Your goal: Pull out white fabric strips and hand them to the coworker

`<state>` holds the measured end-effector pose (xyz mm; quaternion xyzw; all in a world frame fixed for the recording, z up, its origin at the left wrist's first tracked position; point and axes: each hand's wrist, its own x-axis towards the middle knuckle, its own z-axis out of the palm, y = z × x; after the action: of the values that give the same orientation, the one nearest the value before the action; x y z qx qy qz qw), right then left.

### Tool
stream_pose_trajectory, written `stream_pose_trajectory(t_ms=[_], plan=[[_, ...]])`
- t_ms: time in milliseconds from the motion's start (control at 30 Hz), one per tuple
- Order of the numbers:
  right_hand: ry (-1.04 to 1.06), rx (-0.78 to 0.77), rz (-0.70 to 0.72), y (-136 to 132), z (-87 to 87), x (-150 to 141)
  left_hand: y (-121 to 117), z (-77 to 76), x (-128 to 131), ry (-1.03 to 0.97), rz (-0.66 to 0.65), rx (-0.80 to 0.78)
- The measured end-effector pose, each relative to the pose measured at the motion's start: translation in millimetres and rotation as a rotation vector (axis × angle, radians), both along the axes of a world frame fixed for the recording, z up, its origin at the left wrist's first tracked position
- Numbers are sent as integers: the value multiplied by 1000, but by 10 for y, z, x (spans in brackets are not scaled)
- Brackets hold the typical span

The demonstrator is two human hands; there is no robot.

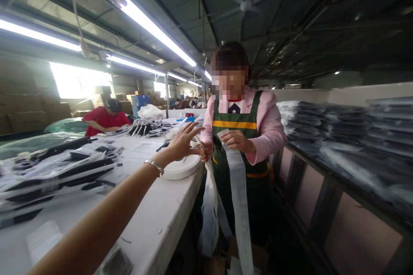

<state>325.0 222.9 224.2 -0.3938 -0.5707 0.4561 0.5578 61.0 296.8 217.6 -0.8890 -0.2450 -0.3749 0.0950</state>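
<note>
My left hand (183, 141) reaches out over the table edge, fingers spread and thumb apart, with a metal bracelet (155, 167) at the wrist. I see nothing held in it. Its fingertips are close to the hand (206, 151) of a co-worker facing me; whether they touch I cannot tell. That hand holds white strips (210, 206) hanging down and a thin object I cannot make out. The co-worker's other hand (238, 141) pinches the top of a long whitish strip (239, 197). Beneath my hand a white roll (182, 168) lies on the table. My right hand is out of view.
A long white table (161, 219) carries piles of black and white pieces (64, 172) on the left. At its far side another person in red (105, 118) bends over work. Stacks of plastic-wrapped goods (300, 120) stand on a low-walled bench to the right.
</note>
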Motion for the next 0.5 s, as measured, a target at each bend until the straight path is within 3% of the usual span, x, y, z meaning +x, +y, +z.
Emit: stream_pose_trajectory(t_ms=[133, 233, 300, 500], plan=[[-1, -20, 27, -74, 63, -37, -22, -46, -34, 233, 18, 99], [34, -73, 5, -315, -82, -127, -5, -47, 3, 283, 60, 151], [70, -113, -28, -624, -343, -206, 11, -29, 35, 279, 94, 189], [131, -246, -88, -1807, -1418, -389, 38, 68, 92, 279, 126, 257]])
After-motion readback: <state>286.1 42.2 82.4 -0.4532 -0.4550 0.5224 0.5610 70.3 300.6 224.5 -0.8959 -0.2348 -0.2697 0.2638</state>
